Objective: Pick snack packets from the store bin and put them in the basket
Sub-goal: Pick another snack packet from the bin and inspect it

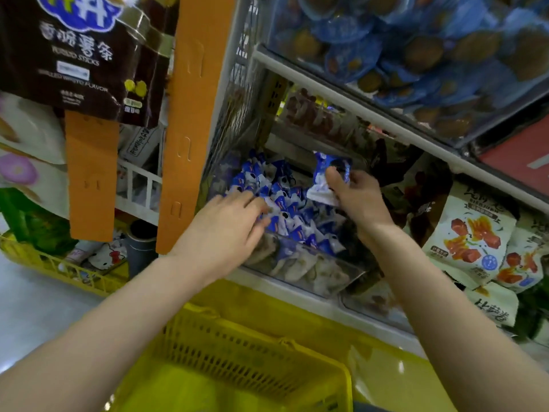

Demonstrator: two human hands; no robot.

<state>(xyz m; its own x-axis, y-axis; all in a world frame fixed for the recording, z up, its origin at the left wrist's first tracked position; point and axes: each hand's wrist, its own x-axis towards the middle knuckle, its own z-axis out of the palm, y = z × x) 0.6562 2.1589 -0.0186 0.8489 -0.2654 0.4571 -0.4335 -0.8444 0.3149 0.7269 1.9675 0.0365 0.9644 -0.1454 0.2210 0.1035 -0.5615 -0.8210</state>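
Note:
A clear store bin [300, 272] on the shelf holds several small blue-and-white snack packets [292, 203]. My right hand [359, 200] grips one blue-and-white packet [325, 176] and holds it above the right side of the pile. My left hand [228, 230] reaches into the bin from the left, its fingers stretched over the packets and touching the pile. A yellow plastic basket [252, 361] sits directly below my arms, in front of the shelf; what little of its inside shows holds no packets.
An orange shelf post [190, 114] stands left of the bin. A bin of blue round snacks [416, 49] sits above. White bags with red pictures [472, 239] lie to the right. A dark potato-stick bag [77, 55] hangs top left. Another yellow basket [65, 269] stands at left.

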